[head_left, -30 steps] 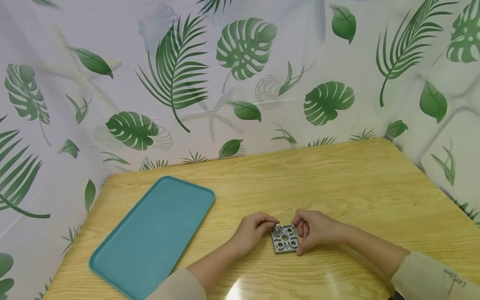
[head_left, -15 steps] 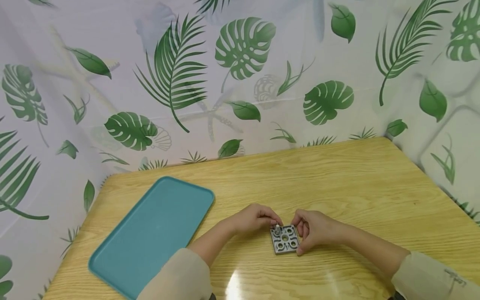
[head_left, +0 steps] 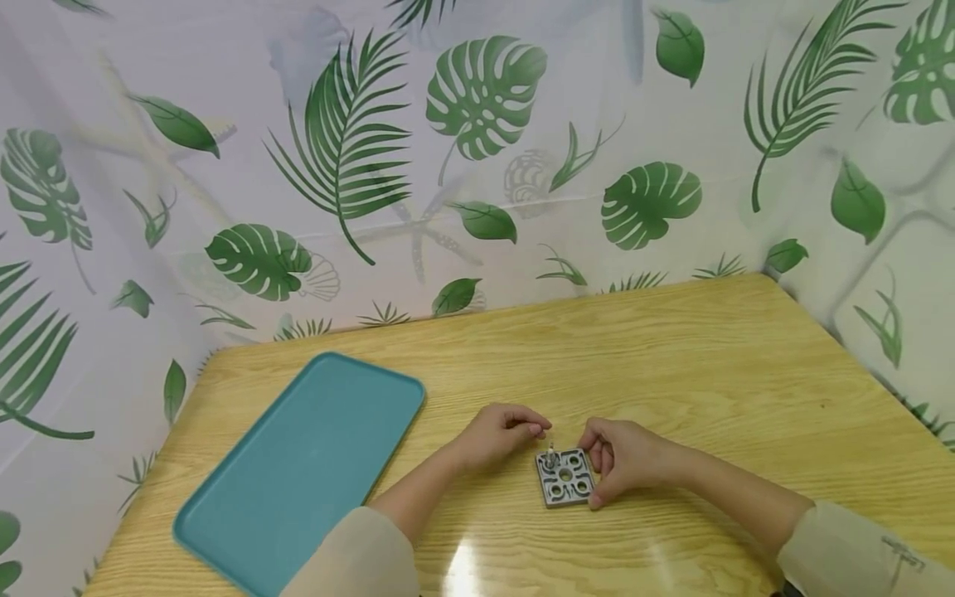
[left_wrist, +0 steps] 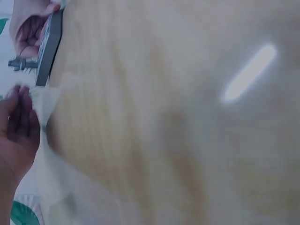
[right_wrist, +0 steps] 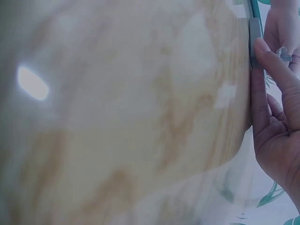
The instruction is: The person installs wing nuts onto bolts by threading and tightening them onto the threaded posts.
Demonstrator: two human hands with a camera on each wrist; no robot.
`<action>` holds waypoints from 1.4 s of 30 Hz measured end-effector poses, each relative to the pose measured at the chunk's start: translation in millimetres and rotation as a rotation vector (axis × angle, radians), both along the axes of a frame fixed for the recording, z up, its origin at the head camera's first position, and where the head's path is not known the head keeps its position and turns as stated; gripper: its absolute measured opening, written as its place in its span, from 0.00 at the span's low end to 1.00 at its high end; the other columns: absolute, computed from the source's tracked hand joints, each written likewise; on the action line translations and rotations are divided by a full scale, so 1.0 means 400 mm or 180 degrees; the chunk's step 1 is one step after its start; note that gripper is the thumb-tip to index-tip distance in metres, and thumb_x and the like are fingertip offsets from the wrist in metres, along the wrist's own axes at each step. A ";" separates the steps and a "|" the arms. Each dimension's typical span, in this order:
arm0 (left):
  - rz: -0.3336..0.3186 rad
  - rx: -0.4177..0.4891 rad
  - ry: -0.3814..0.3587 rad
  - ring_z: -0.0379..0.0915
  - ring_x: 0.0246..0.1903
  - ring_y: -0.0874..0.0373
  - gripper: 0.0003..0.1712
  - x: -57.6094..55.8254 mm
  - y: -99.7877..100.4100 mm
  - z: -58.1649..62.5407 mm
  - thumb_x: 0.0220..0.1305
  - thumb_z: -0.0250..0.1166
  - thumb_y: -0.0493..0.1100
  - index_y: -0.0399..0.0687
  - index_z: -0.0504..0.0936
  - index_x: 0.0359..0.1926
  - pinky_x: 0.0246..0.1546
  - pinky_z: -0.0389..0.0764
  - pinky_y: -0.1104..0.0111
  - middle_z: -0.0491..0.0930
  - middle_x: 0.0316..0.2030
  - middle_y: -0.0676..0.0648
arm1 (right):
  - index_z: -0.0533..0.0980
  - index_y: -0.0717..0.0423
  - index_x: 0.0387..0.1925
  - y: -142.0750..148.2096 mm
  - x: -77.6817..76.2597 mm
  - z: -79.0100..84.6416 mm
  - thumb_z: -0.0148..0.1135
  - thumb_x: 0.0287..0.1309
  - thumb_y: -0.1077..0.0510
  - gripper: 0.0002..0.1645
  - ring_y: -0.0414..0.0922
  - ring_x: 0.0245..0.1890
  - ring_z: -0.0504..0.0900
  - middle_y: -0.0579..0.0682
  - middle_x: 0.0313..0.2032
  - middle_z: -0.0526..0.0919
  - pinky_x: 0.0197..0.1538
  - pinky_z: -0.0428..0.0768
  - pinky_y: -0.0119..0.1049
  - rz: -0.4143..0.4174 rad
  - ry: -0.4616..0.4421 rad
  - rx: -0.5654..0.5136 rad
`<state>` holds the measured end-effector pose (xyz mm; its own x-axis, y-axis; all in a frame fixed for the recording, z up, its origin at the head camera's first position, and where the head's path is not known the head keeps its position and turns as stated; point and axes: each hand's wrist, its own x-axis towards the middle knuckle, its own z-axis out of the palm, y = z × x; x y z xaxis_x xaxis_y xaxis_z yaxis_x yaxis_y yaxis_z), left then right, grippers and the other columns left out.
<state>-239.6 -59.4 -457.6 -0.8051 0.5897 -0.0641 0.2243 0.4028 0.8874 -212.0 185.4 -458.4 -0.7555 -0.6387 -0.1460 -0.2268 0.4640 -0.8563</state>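
A square grey metal plate (head_left: pixel 570 487) with several round holes lies flat on the wooden table in the head view. At its far left corner a small metal fitting like a bolt (head_left: pixel 550 458) stands upright. My right hand (head_left: pixel 632 454) holds the plate's right edge between thumb and fingers; the right wrist view shows the thumb on the plate's side (right_wrist: pixel 255 33). Just beyond the fitting is my left hand (head_left: pixel 500 433), its fingers loosely bent and holding nothing. In the left wrist view a gap separates the left fingertips (left_wrist: pixel 23 91) from the fitting (left_wrist: pixel 23 63).
A blue-green rectangular tray (head_left: pixel 313 456) lies on the table (head_left: pixel 671 348) to the left, partly under the left sleeve (head_left: pixel 366 555). A white leaf-patterned cloth (head_left: pixel 522 207) hangs along the table's back and sides.
The left fingers, at the fitting before, have come off it and drawn back slightly to the left. The fitting stays upright in the plate. The right hand keeps its hold.
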 end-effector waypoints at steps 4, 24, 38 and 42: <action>0.0902 0.0301 0.0072 0.77 0.40 0.59 0.11 0.065 -0.003 -0.019 0.68 0.57 0.39 0.40 0.82 0.46 0.40 0.76 0.74 0.83 0.39 0.46 | 0.69 0.64 0.42 -0.003 0.002 0.002 0.80 0.33 0.58 0.35 0.36 0.24 0.72 0.48 0.27 0.74 0.28 0.74 0.27 -0.0026 -0.0054 0.0024; 0.1091 0.0322 0.0417 0.73 0.34 0.65 0.07 0.158 0.033 -0.024 0.62 0.64 0.42 0.42 0.81 0.38 0.35 0.76 0.76 0.80 0.34 0.52 | 0.69 0.65 0.43 -0.003 0.008 0.013 0.79 0.34 0.61 0.34 0.38 0.25 0.74 0.50 0.28 0.75 0.27 0.75 0.27 -0.0080 -0.0122 -0.0033; -0.0909 -0.0556 0.0719 0.76 0.43 0.65 0.09 -0.005 0.008 0.061 0.66 0.57 0.36 0.44 0.84 0.41 0.46 0.74 0.78 0.83 0.40 0.49 | 0.69 0.65 0.42 0.003 0.008 0.016 0.80 0.34 0.59 0.35 0.38 0.25 0.74 0.49 0.27 0.75 0.28 0.75 0.28 -0.0051 0.0006 0.0052; -0.0927 -0.0537 0.0599 0.76 0.44 0.64 0.10 -0.007 0.013 0.063 0.67 0.57 0.36 0.44 0.84 0.41 0.47 0.74 0.78 0.83 0.41 0.49 | 0.69 0.64 0.42 0.001 0.007 0.015 0.80 0.34 0.58 0.34 0.37 0.25 0.74 0.49 0.27 0.76 0.29 0.76 0.28 -0.0008 0.0051 0.0065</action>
